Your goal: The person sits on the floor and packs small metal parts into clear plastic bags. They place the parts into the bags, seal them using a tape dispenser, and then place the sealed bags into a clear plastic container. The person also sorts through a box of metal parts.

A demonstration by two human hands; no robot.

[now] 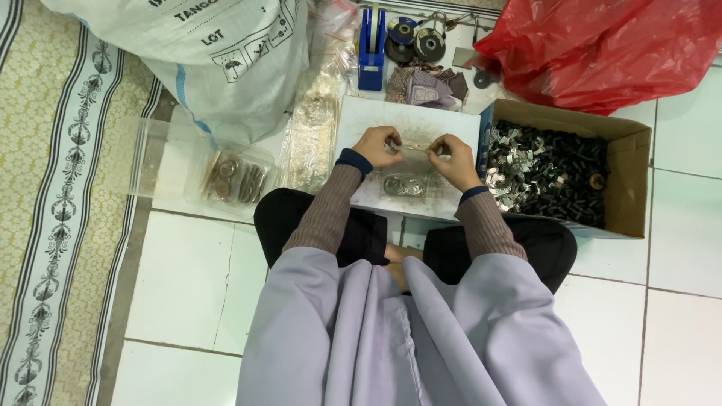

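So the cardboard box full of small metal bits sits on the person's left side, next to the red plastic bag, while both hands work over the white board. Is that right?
Not quite. The head view shows the cardboard box on the person's right side, not the left. The rest holds: it is full of small metal bits, the red plastic bag lies next to it, and the left hand and right hand work over the white board.
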